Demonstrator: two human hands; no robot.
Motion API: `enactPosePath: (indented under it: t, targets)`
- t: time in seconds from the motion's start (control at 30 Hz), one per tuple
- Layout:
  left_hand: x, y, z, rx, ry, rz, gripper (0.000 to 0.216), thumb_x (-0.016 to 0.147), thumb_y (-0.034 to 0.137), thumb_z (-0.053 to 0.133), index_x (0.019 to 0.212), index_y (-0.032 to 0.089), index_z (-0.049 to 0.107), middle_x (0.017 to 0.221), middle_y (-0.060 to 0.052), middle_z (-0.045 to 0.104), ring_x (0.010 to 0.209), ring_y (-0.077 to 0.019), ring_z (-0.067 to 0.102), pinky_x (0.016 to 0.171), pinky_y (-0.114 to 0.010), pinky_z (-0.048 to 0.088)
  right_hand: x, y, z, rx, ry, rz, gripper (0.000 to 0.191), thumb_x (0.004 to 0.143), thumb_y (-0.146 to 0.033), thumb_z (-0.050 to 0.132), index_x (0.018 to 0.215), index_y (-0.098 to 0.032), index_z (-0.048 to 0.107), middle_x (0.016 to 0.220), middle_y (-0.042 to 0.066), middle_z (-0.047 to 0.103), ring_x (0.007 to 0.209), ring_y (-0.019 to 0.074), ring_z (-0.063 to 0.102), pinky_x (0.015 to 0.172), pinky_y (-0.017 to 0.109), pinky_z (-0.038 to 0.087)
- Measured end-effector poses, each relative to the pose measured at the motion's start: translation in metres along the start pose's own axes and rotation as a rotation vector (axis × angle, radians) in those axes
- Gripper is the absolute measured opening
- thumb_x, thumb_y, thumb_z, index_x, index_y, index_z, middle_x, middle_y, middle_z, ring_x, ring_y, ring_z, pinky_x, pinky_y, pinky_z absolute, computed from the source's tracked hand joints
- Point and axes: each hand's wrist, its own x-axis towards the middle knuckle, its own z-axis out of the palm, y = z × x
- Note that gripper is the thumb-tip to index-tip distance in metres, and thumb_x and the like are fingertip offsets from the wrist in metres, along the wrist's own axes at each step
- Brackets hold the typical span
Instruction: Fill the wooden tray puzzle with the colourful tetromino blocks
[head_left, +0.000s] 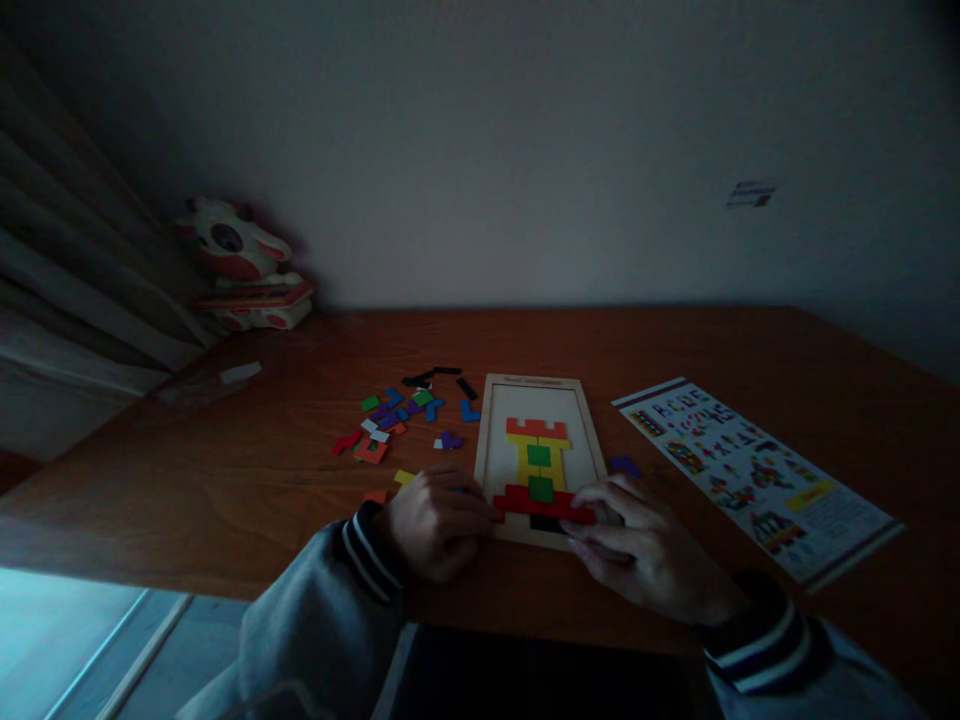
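A wooden puzzle board [594, 430] lies before me, bearing a tower shape of an orange top, yellow sides, green squares and a red base. At its lower right, my right hand [637, 540] is closed, thumb and fingers on the end of a red puzzle piece [577, 508]. My left hand [439, 520] rests curled at the board's lower left corner, its fingertips by the left end of the red row. Whether it holds anything is hidden. A black piece [546, 523] lies below the red row.
Several loose coloured pieces [386, 418] are scattered left of the board. A purple piece [625, 465] lies to its right, beside a printed pattern sheet [750, 470]. A cow-shaped toy [247, 265] stands at the back left of the wooden table [262, 440], near a curtain.
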Motion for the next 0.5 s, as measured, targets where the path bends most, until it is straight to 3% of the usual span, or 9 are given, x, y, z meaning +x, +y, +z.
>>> enactPosePath:
  t: [0.5]
  targets:
    - [0.002, 0.0013, 0.0002, -0.079, 0.017, -0.017, 0.028, 0.074, 0.011, 0.048, 0.091, 0.019, 0.071, 0.094, -0.005, 0.077, 0.086, -0.0194, 0.07, 0.076, -0.033, 0.058, 0.0005, -0.0035, 0.0018, -0.054, -0.096, 0.014, 0.027, 0.086, -0.024, 0.065, 0.112, -0.026, 0.074, 0.11, 0.009, 0.066, 0.097, 0.023, 0.061, 0.084, 0.043, 0.053]
